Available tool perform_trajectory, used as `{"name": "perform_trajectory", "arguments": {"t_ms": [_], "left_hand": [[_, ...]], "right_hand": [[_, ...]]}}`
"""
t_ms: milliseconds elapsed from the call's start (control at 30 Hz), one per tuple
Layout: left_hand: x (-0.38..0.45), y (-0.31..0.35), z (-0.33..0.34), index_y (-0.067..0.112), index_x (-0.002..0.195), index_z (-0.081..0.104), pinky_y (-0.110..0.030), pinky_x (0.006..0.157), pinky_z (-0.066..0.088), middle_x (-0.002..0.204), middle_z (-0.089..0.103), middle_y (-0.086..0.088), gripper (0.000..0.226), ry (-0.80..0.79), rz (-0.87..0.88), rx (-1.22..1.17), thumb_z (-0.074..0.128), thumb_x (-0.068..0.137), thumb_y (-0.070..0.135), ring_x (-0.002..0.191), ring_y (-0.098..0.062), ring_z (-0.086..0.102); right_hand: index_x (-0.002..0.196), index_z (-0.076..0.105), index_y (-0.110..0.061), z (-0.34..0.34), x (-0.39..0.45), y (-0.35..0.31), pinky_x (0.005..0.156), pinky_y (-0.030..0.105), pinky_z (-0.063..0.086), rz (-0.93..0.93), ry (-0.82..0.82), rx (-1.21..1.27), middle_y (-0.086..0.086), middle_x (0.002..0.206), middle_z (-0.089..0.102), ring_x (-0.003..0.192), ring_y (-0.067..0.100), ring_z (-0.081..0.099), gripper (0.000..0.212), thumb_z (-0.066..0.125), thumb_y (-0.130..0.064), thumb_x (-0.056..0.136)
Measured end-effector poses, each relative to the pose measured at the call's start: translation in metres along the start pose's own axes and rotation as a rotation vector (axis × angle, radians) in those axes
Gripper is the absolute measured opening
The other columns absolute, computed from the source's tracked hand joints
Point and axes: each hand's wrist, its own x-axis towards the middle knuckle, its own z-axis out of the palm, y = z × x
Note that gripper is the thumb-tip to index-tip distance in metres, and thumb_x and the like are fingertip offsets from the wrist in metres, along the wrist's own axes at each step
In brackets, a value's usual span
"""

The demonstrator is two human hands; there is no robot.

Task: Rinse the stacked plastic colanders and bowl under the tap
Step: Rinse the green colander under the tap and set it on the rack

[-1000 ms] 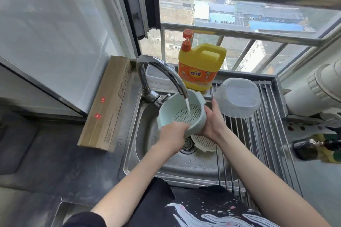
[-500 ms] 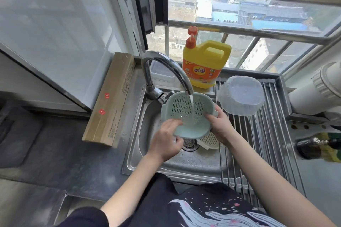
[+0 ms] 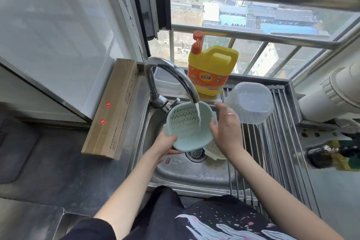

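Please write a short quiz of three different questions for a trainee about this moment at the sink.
1. True or false: water from the tap is falling into the green colander.
2. Multiple choice: where is the clear bowl? A) upside down on the drying rack; B) in the left hand; C) on the cardboard box.
3. Fill in: the white colander lies at the bottom of the ____, next to the drain.

Key
1. True.
2. A.
3. sink. The left hand grips the green colander by its lower rim; the right hand is spread open at its right side.
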Motion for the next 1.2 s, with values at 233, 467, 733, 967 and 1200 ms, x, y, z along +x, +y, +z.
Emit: {"name": "perform_trajectory", "arguments": {"t_ms": [233,467,733,967,1200], "left_hand": [[0.006,-0.010,0.014,0.008,0.130,0.043,-0.043,0.073,0.059,0.123,0.058,-0.021,0.057,0.016,0.100,-0.046,0.042,0.079,-0.017,0.108,-0.034,0.060],[0.007,-0.012,0.029,0.009,0.130,0.042,-0.041,0.065,0.060,0.115,0.060,-0.019,0.061,0.034,0.170,-0.111,0.043,0.076,-0.018,0.094,-0.028,0.065],[0.006,-0.002,0.027,0.001,0.123,0.048,-0.040,0.068,0.059,0.101,0.065,-0.017,0.046,-0.073,0.058,-0.362,0.041,0.083,-0.021,0.086,-0.029,0.066],[-0.002,0.003,0.029,-0.002,0.129,0.044,-0.046,0.076,0.059,0.125,0.056,-0.029,0.048,-0.250,-0.204,-0.657,0.036,0.084,-0.018,0.098,-0.043,0.066],[-0.004,0.021,0.051,-0.002,0.122,0.049,-0.042,0.065,0.061,0.108,0.064,-0.023,0.036,-0.257,-0.214,-0.613,0.041,0.089,-0.014,0.080,-0.033,0.071]], "right_hand": [[0.143,-0.027,-0.015,0.032,-0.025,-0.007,0.098,0.061,-0.030,-0.031,-0.580,-0.597,0.027,0.156,0.011,0.147,0.035,-0.006,0.091,0.046,-0.017,0.090],[0.143,-0.030,-0.018,0.042,-0.025,-0.028,0.094,0.072,-0.022,0.139,-0.718,-0.657,0.033,0.152,0.015,0.144,0.041,-0.003,0.096,0.047,-0.034,0.089],[0.141,0.028,-0.014,0.025,-0.031,-0.014,0.113,0.047,-0.020,0.019,-0.520,-0.013,-0.003,0.145,0.046,0.138,0.017,0.037,0.067,0.045,-0.003,0.077],[0.118,0.050,-0.018,-0.004,-0.023,0.005,0.117,0.049,0.011,-0.134,0.033,0.037,-0.002,0.140,0.052,0.135,0.015,0.041,0.041,0.052,-0.010,0.078],[0.128,0.040,-0.022,-0.006,-0.018,-0.006,0.116,0.053,0.016,-0.128,0.185,0.148,0.001,0.147,0.039,0.143,0.019,0.026,0.057,0.055,0.003,0.078]]}}
